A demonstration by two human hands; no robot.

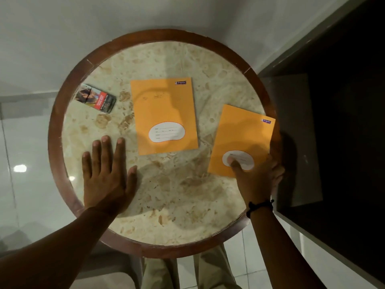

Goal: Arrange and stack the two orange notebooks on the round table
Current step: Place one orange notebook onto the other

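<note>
Two orange notebooks lie apart on the round marble table [166, 201] with a dark wooden rim. One orange notebook [163, 109] lies flat near the middle, its white label toward me. The second orange notebook [242, 134] sits tilted at the right edge, its far corner over the rim. My right hand [257, 176] grips its near right corner, thumb on the white label, fingers under the edge. My left hand [108, 174] rests flat on the tabletop, fingers spread, left of the middle notebook and holding nothing.
A small cigarette pack [95, 98] lies on the table's left side. A dark cabinet or wall [333, 122] stands close to the table's right. White tiled floor [31, 142] surrounds the table; my trouser legs [187, 272] show below its near edge.
</note>
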